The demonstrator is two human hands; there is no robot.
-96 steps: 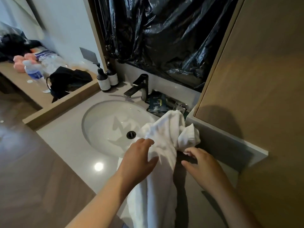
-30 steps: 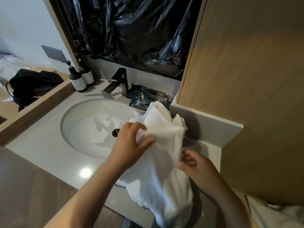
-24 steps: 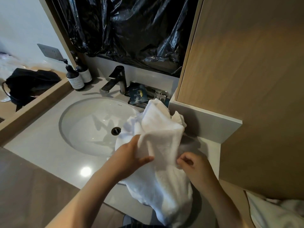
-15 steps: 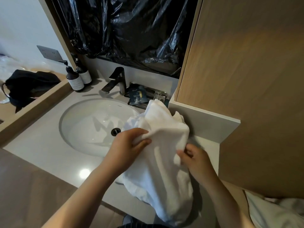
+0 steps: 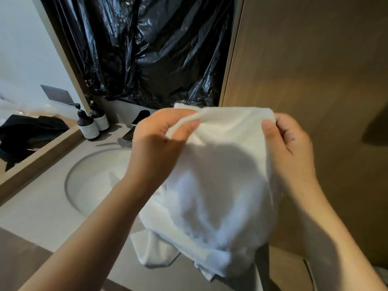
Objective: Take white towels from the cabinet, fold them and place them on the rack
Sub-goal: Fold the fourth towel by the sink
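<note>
Rising just beyond your right grip, a tall wooden panel [image 5: 315, 70] is filling that side, while a crumpled black plastic sheet [image 5: 157, 49] is hanging behind and above your left grip. Between the two grips the white towel [image 5: 220, 185] is stretching along its top edge and drooping beneath them in a loose, bunched mass, not yet folded. Its lowest folds are hanging by the front of the countertop [image 5: 31, 213], though whether they are touching it cannot be told. Below and outward of your left grip the sink basin [image 5: 94, 181] is sitting. Your left hand [image 5: 155, 143] is pinching one end of the top edge between thumb and curled fingers, and your right hand [image 5: 287, 143] is clasping the other end, thumb pressing on the near face. Judging by the sag, you are handling something soft, light and limp: it is going to slump wherever you are not supporting it, yet the nap is likely giving firm purchase. You are probably best taking it by the two corners of one edge, so the rest is hanging flat for folding. Farther out past your left grip two dark pump bottles [image 5: 92, 124] are standing, and the faucet [image 5: 136, 127] is peeking from just behind those knuckles.
</note>
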